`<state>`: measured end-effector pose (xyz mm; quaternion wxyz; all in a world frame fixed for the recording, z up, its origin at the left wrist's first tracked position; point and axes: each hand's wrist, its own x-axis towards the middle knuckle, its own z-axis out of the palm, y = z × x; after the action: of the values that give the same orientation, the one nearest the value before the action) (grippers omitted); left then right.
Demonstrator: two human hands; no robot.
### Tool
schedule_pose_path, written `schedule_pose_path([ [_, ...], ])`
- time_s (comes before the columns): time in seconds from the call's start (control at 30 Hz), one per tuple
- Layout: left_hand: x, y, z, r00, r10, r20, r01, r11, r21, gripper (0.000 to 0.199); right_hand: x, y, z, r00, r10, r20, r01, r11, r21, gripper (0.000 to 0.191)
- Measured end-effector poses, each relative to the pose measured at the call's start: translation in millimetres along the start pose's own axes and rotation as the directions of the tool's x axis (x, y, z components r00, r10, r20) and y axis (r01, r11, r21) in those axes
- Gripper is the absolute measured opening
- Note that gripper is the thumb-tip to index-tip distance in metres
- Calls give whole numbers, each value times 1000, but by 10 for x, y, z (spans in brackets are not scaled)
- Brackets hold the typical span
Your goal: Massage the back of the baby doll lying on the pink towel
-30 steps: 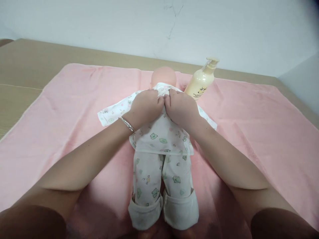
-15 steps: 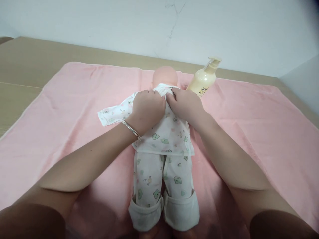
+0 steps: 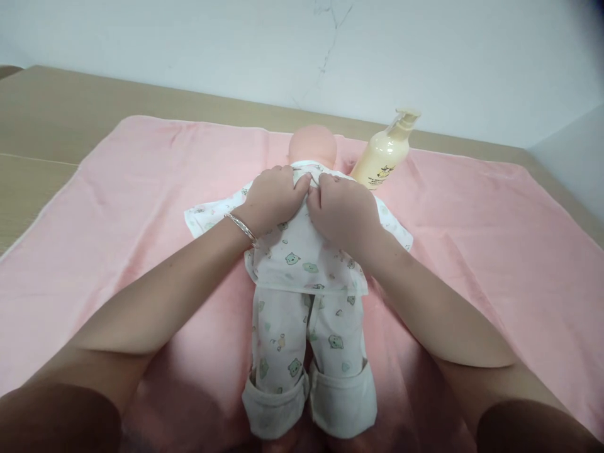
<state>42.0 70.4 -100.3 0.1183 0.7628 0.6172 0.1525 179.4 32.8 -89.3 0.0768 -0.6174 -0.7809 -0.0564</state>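
A doll lies on a pink blanket, its head at the far end. It is dressed in a white printed shirt and matching trousers with turned-up cuffs. My left hand, with a silver bangle at the wrist, pinches the shirt near the collar. Close beside it, my right hand has its fingers closed on the shirt's upper front. Both sleeves spread outward past my hands. My fingertips nearly meet at the middle of the chest.
A pale yellow pump bottle stands on the blanket just right of the doll's head. The wooden table shows beyond the blanket, against a white wall with a crack.
My right hand has shifted slightly left and down over the chest, and the sleeve on the right now shows. My left hand has turned a little, its thumb now visible.
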Motion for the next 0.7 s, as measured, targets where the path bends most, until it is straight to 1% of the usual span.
schedule_pose_path([
  [0.07, -101, 68, -8, 997, 79, -12, -77, 991, 113, 48, 60, 59, -14, 998, 35, 49, -38, 998, 58, 31],
  [0.13, -207, 151, -38, 987, 158, 12, -157, 962, 224, 40, 123, 125, -19, 996, 45, 77, -54, 992, 116, 28],
  [0.2, -269, 208, -70, 981, 185, 54, -193, 942, 273, 32, 165, 164, -8, 996, 47, 82, -59, 987, 149, 27],
  [0.23, -273, 216, -80, 983, 175, 57, -184, 946, 268, 30, 171, 165, 3, 996, 45, 78, -56, 987, 153, 27],
  [0.3, -226, 183, -80, 991, 134, 27, -137, 968, 210, 30, 138, 124, 27, 998, 28, 57, -35, 990, 134, 32],
  [0.4, -78, 62, -38, 999, 51, -18, -49, 996, 68, 38, -10, -14, 57, 1000, -23, 3, 23, 997, 71, 42],
  [0.47, 9, -14, 0, 1000, 18, -4, -18, 999, -37, 40, -125, -104, 65, 997, -69, -43, 71, 996, 46, 48],
  [0.53, 55, -57, 37, 1000, -3, 3, 3, 994, -108, 38, -190, -147, 62, 993, -91, -72, 95, 994, 51, 50],
  [0.57, 62, -65, 54, 1000, -10, -3, 9, 993, -120, 37, -191, -145, 59, 994, -91, -68, 95, 993, 67, 50],
  [0.63, 52, -61, 81, 999, -25, -32, 21, 993, -116, 38, -128, -96, 63, 997, -72, -16, 73, 990, 124, 49],
  [0.7, 29, -43, 98, 998, -31, -63, 25, 994, -107, 41, -10, -13, 96, 999, -16, 47, 7, 985, 171, 51],
])
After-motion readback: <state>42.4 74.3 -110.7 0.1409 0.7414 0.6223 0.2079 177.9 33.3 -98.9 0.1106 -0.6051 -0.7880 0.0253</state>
